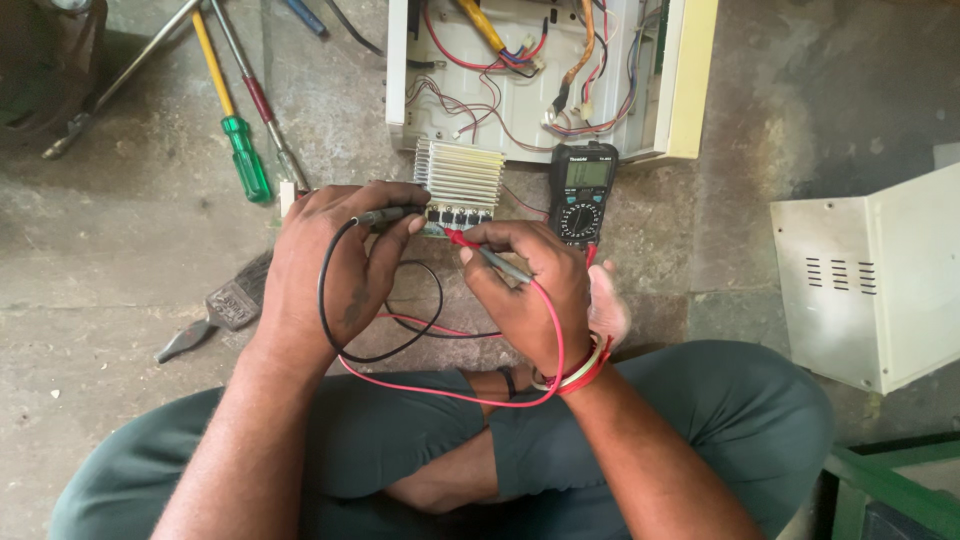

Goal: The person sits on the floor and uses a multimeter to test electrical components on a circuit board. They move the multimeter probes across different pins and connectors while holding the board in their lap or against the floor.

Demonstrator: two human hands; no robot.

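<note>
Left hand (335, 255) is closed around the black probe (390, 214), tip pointing to 3 o'clock. Right hand (530, 285) pinches the red probe (490, 255) between fingers, tip toward 10 o'clock. Both tips meet the finned heatsink board (460, 180), lying at 12 o'clock of the hands. The multimeter (583, 192) sits just beside the board, at 3 o'clock.

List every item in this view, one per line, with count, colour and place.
black probe: 1, black lead, in left hand
red probe: 1, red lead, in right hand
heatsink board: 1, silver fins, under the probe tips
multimeter: 1, black, right of the heatsink
open chassis: 1, white, wired, top centre
cover panel: 1, white, vented, right
screwdrivers: 2, green and red handles, upper left
left hand: 1, centre
right hand: 1, centre
</note>
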